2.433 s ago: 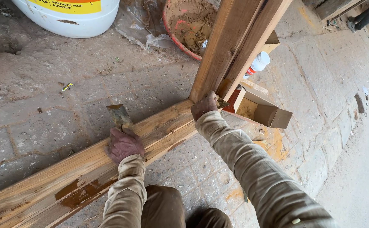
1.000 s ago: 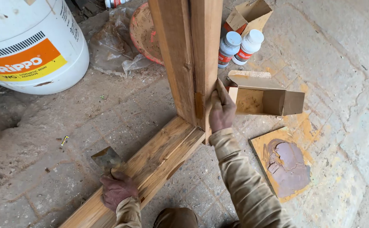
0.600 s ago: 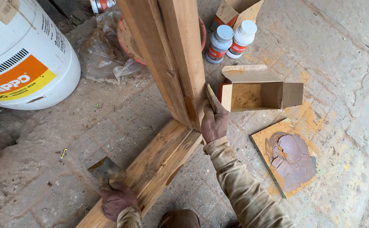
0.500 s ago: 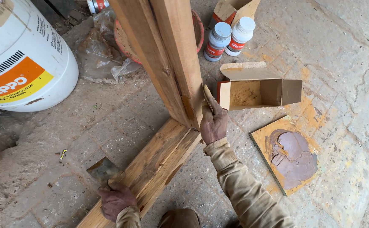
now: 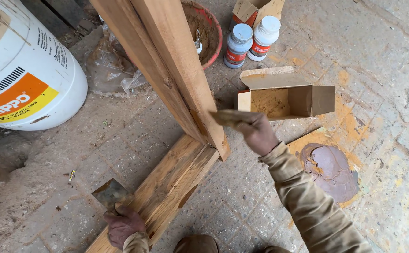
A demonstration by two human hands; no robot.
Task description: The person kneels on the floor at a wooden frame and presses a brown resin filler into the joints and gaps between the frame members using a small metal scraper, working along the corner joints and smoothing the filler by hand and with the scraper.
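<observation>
An upright wooden post [image 5: 171,70] rises from a wooden beam [image 5: 167,192] lying on the paved floor. My right hand [image 5: 258,133] grips a putty knife [image 5: 228,117], its blade against the post's right face just above the joint. My left hand [image 5: 122,227] rests on the beam's near end and holds a second, wider scraper [image 5: 111,194], whose blade lies flat over the floor beside the beam. A board with a mound of brown filler paste [image 5: 331,166] lies on the floor to the right of my right arm.
An open cardboard box [image 5: 284,96] with powder lies behind my right hand. Two small plastic bottles [image 5: 249,42] and a red bowl of brown powder [image 5: 209,28] stand further back. A big white plastic drum [image 5: 22,75] and crumpled plastic wrap [image 5: 108,65] sit at the left.
The view has swung and moved in closer. My right hand with the putty knife has stayed at the post's base joint, shifting slightly outward. My left hand stays on the beam end.
</observation>
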